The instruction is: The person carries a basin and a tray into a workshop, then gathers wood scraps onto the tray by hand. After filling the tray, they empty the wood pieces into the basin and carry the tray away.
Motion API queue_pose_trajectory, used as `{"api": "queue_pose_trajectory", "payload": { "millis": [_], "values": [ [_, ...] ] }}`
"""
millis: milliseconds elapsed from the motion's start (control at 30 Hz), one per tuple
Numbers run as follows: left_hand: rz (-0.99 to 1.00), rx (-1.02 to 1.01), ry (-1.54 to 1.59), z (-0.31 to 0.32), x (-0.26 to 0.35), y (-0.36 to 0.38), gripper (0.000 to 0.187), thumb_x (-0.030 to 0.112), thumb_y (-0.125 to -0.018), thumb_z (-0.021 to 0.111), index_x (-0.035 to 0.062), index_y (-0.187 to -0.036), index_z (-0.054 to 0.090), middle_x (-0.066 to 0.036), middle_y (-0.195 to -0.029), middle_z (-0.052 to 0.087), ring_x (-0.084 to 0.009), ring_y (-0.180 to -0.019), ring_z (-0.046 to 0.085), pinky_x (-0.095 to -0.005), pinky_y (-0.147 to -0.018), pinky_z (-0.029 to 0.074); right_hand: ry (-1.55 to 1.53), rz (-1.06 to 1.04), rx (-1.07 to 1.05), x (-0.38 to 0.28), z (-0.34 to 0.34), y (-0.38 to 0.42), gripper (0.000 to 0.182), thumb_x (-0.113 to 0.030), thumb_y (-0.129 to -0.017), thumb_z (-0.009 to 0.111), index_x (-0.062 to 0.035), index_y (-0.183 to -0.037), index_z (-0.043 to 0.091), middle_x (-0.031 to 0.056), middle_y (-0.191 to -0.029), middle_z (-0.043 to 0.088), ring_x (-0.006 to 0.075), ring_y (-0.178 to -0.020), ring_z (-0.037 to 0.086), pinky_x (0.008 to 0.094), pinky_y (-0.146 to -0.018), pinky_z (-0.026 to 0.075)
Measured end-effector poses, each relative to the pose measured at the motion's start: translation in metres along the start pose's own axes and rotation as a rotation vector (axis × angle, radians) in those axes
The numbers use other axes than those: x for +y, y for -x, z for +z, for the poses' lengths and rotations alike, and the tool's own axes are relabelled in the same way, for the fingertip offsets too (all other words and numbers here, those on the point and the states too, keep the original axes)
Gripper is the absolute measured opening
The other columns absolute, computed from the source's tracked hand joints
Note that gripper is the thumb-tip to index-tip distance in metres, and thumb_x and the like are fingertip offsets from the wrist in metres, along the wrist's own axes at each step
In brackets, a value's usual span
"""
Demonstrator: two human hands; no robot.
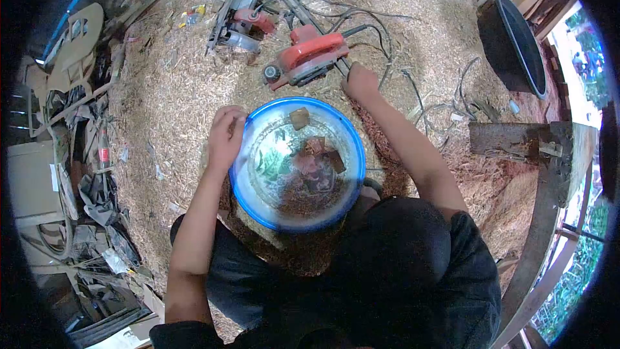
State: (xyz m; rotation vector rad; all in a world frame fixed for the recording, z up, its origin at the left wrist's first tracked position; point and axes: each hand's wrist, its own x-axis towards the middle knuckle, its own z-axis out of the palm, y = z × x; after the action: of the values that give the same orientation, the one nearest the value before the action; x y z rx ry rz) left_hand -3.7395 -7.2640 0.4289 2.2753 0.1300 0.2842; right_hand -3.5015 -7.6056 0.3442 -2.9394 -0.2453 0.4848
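A round basin with a blue rim [361,145] stands between my knees, holding sawdust and several small wood blocks [299,118]. My left hand [226,134] is at its upper left rim, fingers bent against the edge. Beyond the basin, my right hand [361,82] is closed at the near end of a long grey metal bar [294,3]. A red electric planer [313,52] lies across that bar, just left of my right hand. Farther left sits a red circular saw [242,21]. The fingertips of my right hand are hidden.
Black power cords [381,32] loop over the shavings-covered ground [168,90]. A large black tub [510,45] leans at the upper right, near a wooden post and beam [516,139]. On the left lie a plastic chair [76,42], a bottle [104,147] and piled scrap.
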Motion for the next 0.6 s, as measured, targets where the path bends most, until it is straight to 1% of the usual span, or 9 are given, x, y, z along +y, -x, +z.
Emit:
{"api": "queue_pose_trajectory", "payload": {
  "millis": [100,233,300,333,400,433,500,533,600],
  "values": [
    [-0.072,0.004,0.051,0.003,0.005,0.001,0.012,0.011,-0.101,0.067,0.0009,-0.105,0.073,-0.015,-0.12,0.068,-0.0305,-0.114,0.068,-0.0367,-0.097,0.054,-0.014,0.019,0.028,-0.003,0.0,0.002,0.059,-0.039,-0.081,0.079,0.0011,-0.123,0.065,0.0266,-0.115,0.075,0.0426,-0.108,0.075,0.0574,-0.1,0.054],
    [-0.032,-0.002,0.047,0.01,-0.012,0.002,0.013,0.011,-0.101,0.067,0.0003,-0.104,0.073,-0.016,-0.119,0.068,-0.0322,-0.114,0.068,-0.0376,-0.099,0.053,-0.069,0.096,-0.007,0.005,-0.005,-0.01,0.065,-0.044,-0.077,0.078,0.0007,-0.122,0.066,0.0273,-0.117,0.075,0.0413,-0.111,0.075,0.0542,-0.099,0.056],
    [-0.057,-0.006,0.119,0.014,-0.018,0.001,0.012,0.01,-0.1,0.068,0.0002,-0.103,0.074,-0.017,-0.118,0.068,-0.032,-0.114,0.067,-0.0376,-0.099,0.053,-0.204,0.105,-0.197,0.011,-0.007,-0.018,0.073,-0.048,-0.071,0.077,0.0015,-0.124,0.066,0.0278,-0.118,0.075,0.0412,-0.113,0.074,0.0503,-0.098,0.057],
    [-0.054,-0.004,0.122,0.015,-0.022,0.002,0.012,0.01,-0.1,0.068,0.0002,-0.103,0.074,-0.017,-0.118,0.068,-0.032,-0.114,0.067,-0.0376,-0.099,0.053,-0.202,0.105,-0.193,0.014,-0.006,-0.019,0.073,-0.048,-0.071,0.077,0.0015,-0.124,0.066,0.0278,-0.118,0.075,0.0412,-0.113,0.074,0.0503,-0.098,0.057],
    [-0.067,0.001,0.109,0.014,-0.018,0.001,0.012,0.01,-0.099,0.068,-0.0001,-0.103,0.074,-0.017,-0.117,0.068,-0.0328,-0.114,0.067,-0.0382,-0.1,0.052,-0.337,0.091,-0.205,0.018,-0.002,-0.019,0.075,-0.048,-0.07,0.076,0.0031,-0.124,0.067,0.0283,-0.118,0.075,0.0427,-0.112,0.074,0.0475,-0.097,0.058],
    [-0.066,0.001,0.111,0.015,-0.016,-0.002,0.012,0.01,-0.099,0.068,-0.0001,-0.103,0.074,-0.017,-0.117,0.068,-0.0328,-0.114,0.067,-0.0382,-0.1,0.052,-0.336,0.092,-0.204,0.02,0.001,-0.02,0.075,-0.048,-0.07,0.076,0.0031,-0.124,0.067,0.0283,-0.118,0.075,0.0427,-0.112,0.074,0.0475,-0.097,0.058],
    [0.008,0.034,0.058,0.017,-0.01,-0.007,0.013,0.009,-0.097,0.07,0.0004,-0.106,0.073,-0.017,-0.118,0.068,-0.034,-0.113,0.067,-0.041,-0.1,0.052,-0.353,0.093,-0.18,0.017,-0.002,-0.015,0.074,-0.047,-0.069,0.077,0.0049,-0.121,0.068,0.0291,-0.115,0.075,0.044,-0.109,0.074,0.0473,-0.097,0.058],
    [0.006,0.028,0.06,0.02,-0.005,-0.009,0.013,0.009,-0.097,0.07,0.0004,-0.106,0.073,-0.017,-0.118,0.068,-0.034,-0.113,0.067,-0.041,-0.1,0.052,-0.353,0.099,-0.183,0.017,-0.004,-0.012,0.074,-0.047,-0.069,0.077,0.0049,-0.121,0.068,0.0291,-0.115,0.075,0.044,-0.109,0.074,0.0473,-0.097,0.058],
    [0.183,0.079,-0.107,0.024,0.019,-0.025,0.021,0.009,-0.094,0.072,0.0019,-0.114,0.072,-0.017,-0.12,0.067,-0.0365,-0.115,0.065,-0.0447,-0.101,0.052,-0.342,0.092,-0.16,0.01,-0.017,-0.006,0.072,-0.045,-0.07,0.079,0.0067,-0.119,0.068,0.0311,-0.115,0.074,0.0439,-0.108,0.074,0.0478,-0.096,0.058]
  ]
}}
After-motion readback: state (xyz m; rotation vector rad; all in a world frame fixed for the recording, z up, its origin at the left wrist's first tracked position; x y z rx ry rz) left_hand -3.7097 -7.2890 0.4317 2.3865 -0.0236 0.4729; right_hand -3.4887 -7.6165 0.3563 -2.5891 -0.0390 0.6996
